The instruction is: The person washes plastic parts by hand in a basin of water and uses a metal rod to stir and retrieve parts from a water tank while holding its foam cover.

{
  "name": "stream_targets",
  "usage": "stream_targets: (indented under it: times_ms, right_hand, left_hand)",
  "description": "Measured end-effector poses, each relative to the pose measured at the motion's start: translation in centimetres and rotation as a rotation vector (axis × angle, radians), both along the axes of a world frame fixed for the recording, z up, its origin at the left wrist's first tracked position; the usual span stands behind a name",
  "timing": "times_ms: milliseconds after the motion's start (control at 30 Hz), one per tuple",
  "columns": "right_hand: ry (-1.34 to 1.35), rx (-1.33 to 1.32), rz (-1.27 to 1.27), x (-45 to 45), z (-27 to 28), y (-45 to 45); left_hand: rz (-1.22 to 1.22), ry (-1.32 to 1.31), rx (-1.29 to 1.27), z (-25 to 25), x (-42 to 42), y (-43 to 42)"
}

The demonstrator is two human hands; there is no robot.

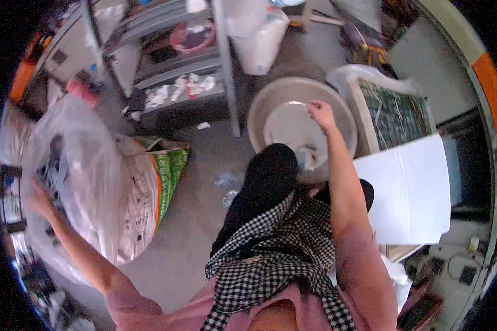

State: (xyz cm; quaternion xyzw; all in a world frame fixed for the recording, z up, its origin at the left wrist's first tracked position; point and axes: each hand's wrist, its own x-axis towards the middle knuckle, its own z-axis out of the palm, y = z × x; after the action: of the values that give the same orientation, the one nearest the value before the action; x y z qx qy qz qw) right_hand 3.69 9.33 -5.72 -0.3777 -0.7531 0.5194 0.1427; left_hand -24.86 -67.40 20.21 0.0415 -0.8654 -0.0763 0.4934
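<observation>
My left hand (40,203) reaches out to the far left, at a large clear plastic bag (91,182) with dark pieces showing inside it. Motion blurs its fingers, so their grip is unclear. Above a wide grey basin (265,105) on the floor is my right hand (319,113), its fingers curled together. Whatever they may pinch is too small to make out. Some small light and dark items (309,157) lie at the near side of the basin. A printed woven sack (141,193), white with green and orange, stands against the plastic bag.
A metal rack (226,71) stands ahead, holding a pink basin (192,37) and crumpled white pieces (179,88). To the right are a white board (406,190) and a light-framed box (367,116) with dark greenish contents. A white sack (259,49) sits behind the basin.
</observation>
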Motion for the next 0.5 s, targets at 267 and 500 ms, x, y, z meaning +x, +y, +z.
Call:
stream_targets:
  times_ms: [267,500]
  right_hand:
    - [-0.703,0.345,0.363,6.4,-27.5,2.7]
    - [-0.696,0.14,0.05,8.5,-32.5,-2.3]
  left_hand:
    - [-0.745,-0.284,-0.096,-15.8,9.0,27.2]
    - [-0.921,-0.771,-0.095,-22.4,10.0,37.9]
